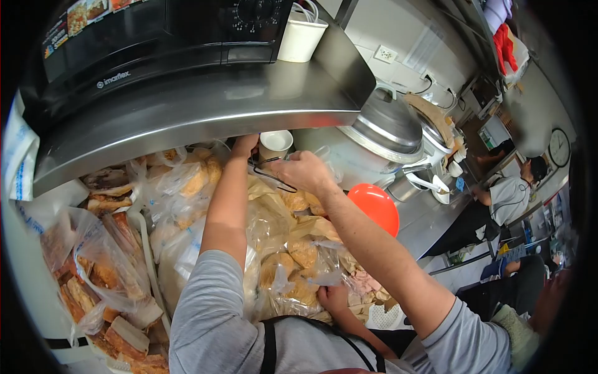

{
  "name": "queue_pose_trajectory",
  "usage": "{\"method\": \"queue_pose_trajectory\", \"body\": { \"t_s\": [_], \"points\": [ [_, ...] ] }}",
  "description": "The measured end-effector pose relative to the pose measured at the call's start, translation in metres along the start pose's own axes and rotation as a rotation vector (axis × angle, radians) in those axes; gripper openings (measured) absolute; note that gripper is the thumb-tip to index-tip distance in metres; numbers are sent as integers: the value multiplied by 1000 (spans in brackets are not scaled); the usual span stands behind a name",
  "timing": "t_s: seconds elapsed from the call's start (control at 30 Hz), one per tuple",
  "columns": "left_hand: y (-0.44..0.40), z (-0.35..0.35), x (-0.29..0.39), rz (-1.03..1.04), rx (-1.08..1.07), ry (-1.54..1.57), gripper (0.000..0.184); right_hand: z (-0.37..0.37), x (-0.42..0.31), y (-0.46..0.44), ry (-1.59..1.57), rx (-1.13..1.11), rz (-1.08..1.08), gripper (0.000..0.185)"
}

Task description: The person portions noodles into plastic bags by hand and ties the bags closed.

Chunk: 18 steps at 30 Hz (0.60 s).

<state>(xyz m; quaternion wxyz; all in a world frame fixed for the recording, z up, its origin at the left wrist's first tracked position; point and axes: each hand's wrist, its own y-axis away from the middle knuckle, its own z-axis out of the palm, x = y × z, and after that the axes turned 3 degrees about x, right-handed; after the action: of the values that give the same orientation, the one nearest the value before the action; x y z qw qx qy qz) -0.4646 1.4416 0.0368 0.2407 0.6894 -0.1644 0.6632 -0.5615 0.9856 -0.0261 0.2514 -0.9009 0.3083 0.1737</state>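
Observation:
My left hand [245,146] reaches under the steel shelf's front edge, just left of a white cup [275,142]; its fingers are mostly hidden. From the right, my right hand [304,171] is closed, fingertips at the cup's lower side beside a thin black loop [283,182]; what it grips is unclear. Below both hands lie clear plastic bags of bread rolls [289,274]. Another person's hand [334,298] touches these bags near the bottom.
A black oven [168,56] and a tall white cup [302,38] stand on the steel shelf [199,118]. Bagged bread pieces [103,268] fill the left. At right are a lidded pot [389,124], a red disc [374,209] and a person [507,196] in a cap.

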Motion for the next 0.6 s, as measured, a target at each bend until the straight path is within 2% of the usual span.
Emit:
{"method": "queue_pose_trajectory", "body": {
  "t_s": [0.1,0.37,0.43,0.47,0.6],
  "points": [
    [-15,3,-10,22,4,26,31,-2,-5,-2,1,0,2,10],
    [-13,9,-9,241,164,79,37,3,6,0,-2,-9,-56,9],
    [-9,9,-11,471,231,20,40,4,9,1,9,-15,-70,10],
    [-10,9,-11,671,282,-46,42,2,7,-1,-1,-21,-64,10],
    [5,3,-7,171,80,208,33,4,12,5,-18,-98,28,10]
  ]
}}
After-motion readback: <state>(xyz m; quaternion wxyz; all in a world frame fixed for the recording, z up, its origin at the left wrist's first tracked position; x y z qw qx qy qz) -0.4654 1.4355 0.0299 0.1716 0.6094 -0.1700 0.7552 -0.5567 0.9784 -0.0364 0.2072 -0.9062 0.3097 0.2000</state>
